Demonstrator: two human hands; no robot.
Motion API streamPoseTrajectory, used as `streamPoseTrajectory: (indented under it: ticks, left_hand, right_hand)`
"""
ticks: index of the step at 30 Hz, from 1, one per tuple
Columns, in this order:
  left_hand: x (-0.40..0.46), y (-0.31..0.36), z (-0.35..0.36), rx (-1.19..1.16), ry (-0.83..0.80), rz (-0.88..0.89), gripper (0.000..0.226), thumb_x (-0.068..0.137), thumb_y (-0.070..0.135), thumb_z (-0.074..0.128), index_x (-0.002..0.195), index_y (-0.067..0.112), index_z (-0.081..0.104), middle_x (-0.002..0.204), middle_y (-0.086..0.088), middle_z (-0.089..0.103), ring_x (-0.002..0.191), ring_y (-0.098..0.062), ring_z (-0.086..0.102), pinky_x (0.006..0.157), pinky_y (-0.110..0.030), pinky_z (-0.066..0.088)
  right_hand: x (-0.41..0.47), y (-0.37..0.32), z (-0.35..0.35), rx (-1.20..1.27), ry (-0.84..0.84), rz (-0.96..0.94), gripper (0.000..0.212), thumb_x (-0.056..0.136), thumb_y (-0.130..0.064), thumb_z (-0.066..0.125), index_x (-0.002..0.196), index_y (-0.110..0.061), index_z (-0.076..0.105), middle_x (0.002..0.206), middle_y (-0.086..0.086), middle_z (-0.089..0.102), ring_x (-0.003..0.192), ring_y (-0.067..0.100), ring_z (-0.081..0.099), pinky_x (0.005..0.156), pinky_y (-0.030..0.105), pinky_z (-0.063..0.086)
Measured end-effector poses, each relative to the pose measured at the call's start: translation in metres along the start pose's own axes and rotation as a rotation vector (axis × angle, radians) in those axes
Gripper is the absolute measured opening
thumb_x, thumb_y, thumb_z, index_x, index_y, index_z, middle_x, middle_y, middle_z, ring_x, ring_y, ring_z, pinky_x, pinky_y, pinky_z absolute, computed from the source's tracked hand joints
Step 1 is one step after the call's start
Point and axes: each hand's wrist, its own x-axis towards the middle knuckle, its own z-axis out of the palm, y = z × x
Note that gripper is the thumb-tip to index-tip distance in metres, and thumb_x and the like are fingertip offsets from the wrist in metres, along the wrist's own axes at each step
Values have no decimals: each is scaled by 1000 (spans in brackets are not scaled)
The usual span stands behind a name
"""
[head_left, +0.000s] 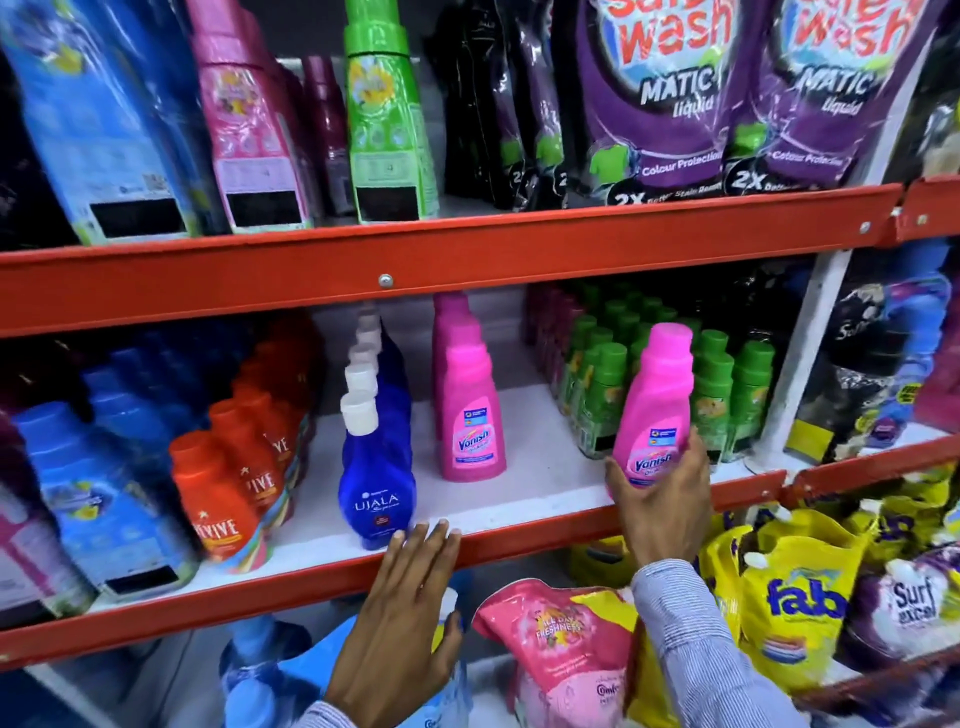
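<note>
My right hand (662, 499) grips a pink Vanish bottle (657, 400) by its base, holding it upright above the front right part of the middle shelf (519, 535). A row of matching pink Vanish bottles (470, 415) stands further left on the same shelf. My left hand (402, 618) is stretched out with straight fingers, its fingertips at the red front rail of that shelf, just right of a blue Ujala bottle (376, 478).
Red Revive bottles (223, 499) and blue pouches (98, 499) fill the shelf's left. Green bottles (727, 395) stand behind the held one. Purple Safewash pouches (670, 98) sit above. Pink (561, 644) and yellow Fab pouches (800, 597) lie on the shelf below.
</note>
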Motion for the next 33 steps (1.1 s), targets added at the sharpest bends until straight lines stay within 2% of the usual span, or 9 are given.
streamPoseTrajectory:
  ticks: [6, 10, 16, 20, 24, 27, 29, 33]
  left_hand:
    - [-7, -7, 2, -60, 56, -16, 80, 76, 29, 72, 148, 7, 46, 155, -3, 45, 149, -19, 35, 122, -29, 14]
    - [-8, -7, 2, -119, 51, -54, 79, 79, 23, 69, 152, 12, 41, 157, 0, 42, 148, -18, 35, 124, -30, 1]
    - [-8, -3, -1, -150, 77, -56, 80, 71, 23, 75, 146, 11, 49, 149, -2, 54, 141, -18, 47, 124, -29, 7]
    - [-6, -2, 7, -218, 73, -79, 76, 88, 25, 52, 158, 19, 25, 165, 6, 26, 154, -7, 13, 129, -27, -4]
    - [-5, -7, 15, -235, 90, -75, 77, 86, 25, 50, 158, 20, 24, 165, 7, 25, 155, -7, 11, 128, -27, -5]
    - [-7, -9, 21, -221, 135, -54, 77, 82, 23, 56, 155, 17, 35, 161, 5, 37, 153, -13, 26, 130, -31, 7]
    - [-7, -13, 20, -205, 142, -21, 76, 82, 23, 56, 155, 16, 35, 162, 4, 37, 153, -14, 26, 129, -35, 14]
    - [-11, -25, 9, -177, 196, 75, 68, 81, 23, 65, 146, 12, 50, 154, 0, 51, 145, -16, 43, 120, -40, 37]
  right_hand:
    - [-28, -26, 4, 72, -53, -72, 99, 62, -34, 90, 141, -5, 38, 137, 23, 56, 117, 43, 60, 92, 48, 51]
    - [-53, -55, 17, 151, -158, -152, 100, 59, -35, 92, 141, -6, 42, 136, 20, 59, 118, 37, 60, 93, 42, 50]
    - [-77, -84, 37, 147, -299, -208, 94, 61, -41, 89, 137, -9, 44, 133, 13, 61, 111, 34, 65, 85, 39, 54]
    - [-83, -87, 45, 135, -328, -204, 94, 61, -41, 89, 136, -9, 44, 131, 13, 61, 111, 35, 65, 87, 42, 54]
    - [-86, -85, 48, 114, -304, -200, 93, 58, -45, 90, 132, -11, 45, 125, 13, 62, 106, 36, 66, 81, 42, 55]
    - [-87, -82, 47, 106, -295, -201, 93, 57, -50, 89, 129, -15, 43, 123, 10, 62, 105, 35, 66, 79, 41, 56]
    - [-87, -79, 47, 114, -306, -215, 94, 57, -51, 89, 131, -14, 43, 125, 11, 61, 109, 34, 65, 82, 42, 56]
    - [-91, -77, 43, 162, -302, -218, 101, 61, -42, 91, 141, -9, 38, 138, 18, 52, 127, 37, 54, 101, 49, 51]
